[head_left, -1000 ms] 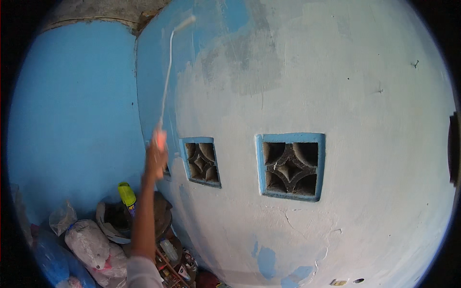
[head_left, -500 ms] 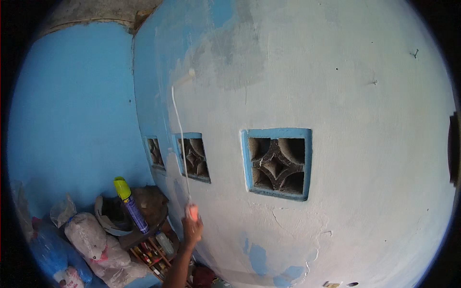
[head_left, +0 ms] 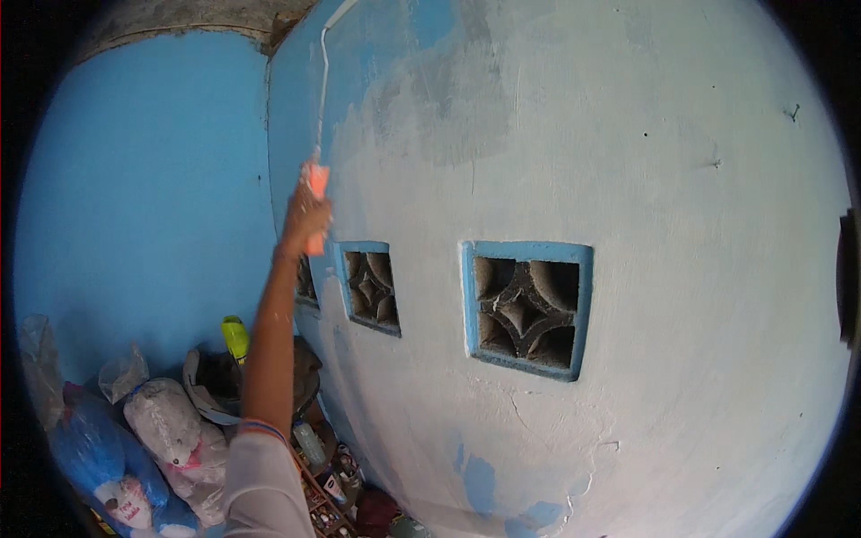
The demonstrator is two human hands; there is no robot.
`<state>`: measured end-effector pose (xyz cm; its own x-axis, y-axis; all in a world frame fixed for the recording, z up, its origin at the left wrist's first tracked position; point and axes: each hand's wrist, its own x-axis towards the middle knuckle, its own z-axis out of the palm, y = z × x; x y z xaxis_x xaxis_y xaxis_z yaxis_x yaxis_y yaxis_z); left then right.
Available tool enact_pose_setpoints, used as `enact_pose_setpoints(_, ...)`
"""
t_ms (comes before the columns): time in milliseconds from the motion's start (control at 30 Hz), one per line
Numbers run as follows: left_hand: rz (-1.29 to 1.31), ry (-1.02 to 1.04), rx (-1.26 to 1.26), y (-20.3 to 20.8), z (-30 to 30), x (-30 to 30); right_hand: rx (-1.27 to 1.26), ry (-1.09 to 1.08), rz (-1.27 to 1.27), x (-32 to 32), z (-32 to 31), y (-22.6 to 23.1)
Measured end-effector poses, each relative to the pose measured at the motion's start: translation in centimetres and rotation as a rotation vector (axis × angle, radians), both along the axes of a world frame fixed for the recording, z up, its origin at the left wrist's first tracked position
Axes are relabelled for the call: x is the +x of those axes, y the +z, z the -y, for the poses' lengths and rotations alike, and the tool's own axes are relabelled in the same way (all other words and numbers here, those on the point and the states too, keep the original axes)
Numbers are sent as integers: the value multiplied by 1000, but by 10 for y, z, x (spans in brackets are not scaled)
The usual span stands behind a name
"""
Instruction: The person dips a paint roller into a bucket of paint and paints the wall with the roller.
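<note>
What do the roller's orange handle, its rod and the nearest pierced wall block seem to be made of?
Handle: probably plastic, evenly orange with whitish smears. Rod: likely metal, being thin and angled, with whitish coating. Wall block: concrete or clay, perhaps; dull, rough, dusty-looking.

In the lower left of the frame, a blue plastic-wrapped bundle [head_left: 94, 444] lies beside a pale stuffed toy [head_left: 166, 421] in clear plastic. Right of them sit a white-rimmed helmet [head_left: 201, 394] and a can with a yellow-green cap [head_left: 235, 337]. At bottom centre-left, a clear bottle [head_left: 310, 442] stands near a rack [head_left: 316, 504] of small items. A plain blue wall [head_left: 152, 197] fills the left.
</note>
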<state>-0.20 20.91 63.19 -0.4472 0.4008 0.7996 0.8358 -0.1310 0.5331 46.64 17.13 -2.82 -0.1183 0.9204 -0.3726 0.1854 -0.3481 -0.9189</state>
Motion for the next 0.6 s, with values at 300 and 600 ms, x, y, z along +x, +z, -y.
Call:
enact_pose_setpoints(300,-116,40,-16,-349,4,44,-17,86,30,-1,-1,-5)
enact_pose_setpoints(600,-456,291,136,-31,3,-24,-58,89,-89,1,0,24)
